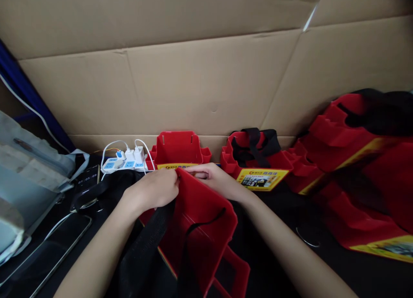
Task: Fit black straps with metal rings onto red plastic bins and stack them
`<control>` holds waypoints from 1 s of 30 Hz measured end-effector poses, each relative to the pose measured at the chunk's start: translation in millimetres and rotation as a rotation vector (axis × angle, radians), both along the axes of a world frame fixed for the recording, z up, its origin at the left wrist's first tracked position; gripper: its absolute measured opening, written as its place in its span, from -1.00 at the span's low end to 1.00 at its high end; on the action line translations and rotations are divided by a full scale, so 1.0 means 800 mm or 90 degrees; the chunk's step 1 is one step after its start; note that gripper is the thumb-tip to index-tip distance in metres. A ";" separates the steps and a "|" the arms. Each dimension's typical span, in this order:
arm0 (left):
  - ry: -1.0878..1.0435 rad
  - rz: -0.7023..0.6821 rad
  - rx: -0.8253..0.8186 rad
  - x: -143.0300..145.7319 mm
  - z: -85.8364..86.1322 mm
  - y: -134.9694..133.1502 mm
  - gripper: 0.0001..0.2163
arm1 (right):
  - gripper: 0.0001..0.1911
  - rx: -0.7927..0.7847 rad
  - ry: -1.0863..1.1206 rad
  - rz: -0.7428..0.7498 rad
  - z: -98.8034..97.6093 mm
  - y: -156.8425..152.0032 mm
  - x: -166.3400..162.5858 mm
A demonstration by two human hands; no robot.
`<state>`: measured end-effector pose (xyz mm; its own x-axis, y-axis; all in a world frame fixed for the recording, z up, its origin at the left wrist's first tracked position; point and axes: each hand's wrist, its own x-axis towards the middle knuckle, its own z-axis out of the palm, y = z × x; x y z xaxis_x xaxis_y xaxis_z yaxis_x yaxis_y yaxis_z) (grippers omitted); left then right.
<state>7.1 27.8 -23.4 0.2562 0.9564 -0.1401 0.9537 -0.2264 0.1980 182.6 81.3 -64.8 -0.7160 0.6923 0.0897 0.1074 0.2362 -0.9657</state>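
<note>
A red plastic tool box (209, 199) is tilted in front of me, its inside facing up. My left hand (155, 188) is closed at its upper edge, on a wide black strap (146, 246) that hangs down over the box; the fingertips are hidden. Behind the raised panel, my right hand (219, 181) grips the box's top edge with curled fingers, partly out of sight. A thin black band (206, 222) passes through a slot in the panel. Below it, a red side loop (237, 270) juts out.
Behind stand a strapless red box (179, 147) and another with black straps (254, 149). More red boxes (342, 134) are stacked at right. Left are a power strip (125, 163) with chargers, a phone showing a timer (86, 180) and a grey bag (32, 160). Cardboard (193, 82) walls the back.
</note>
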 end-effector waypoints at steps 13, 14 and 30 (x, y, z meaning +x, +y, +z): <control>0.000 -0.016 0.005 -0.004 -0.006 0.005 -0.69 | -0.64 0.072 -0.025 -0.029 0.005 -0.011 -0.003; 0.003 -0.026 0.009 -0.005 -0.006 0.005 -0.69 | -0.65 0.082 -0.029 -0.036 0.005 -0.012 -0.003; 0.015 -0.036 0.080 -0.007 -0.010 0.002 -0.79 | -0.78 0.171 0.033 0.008 -0.017 0.015 -0.026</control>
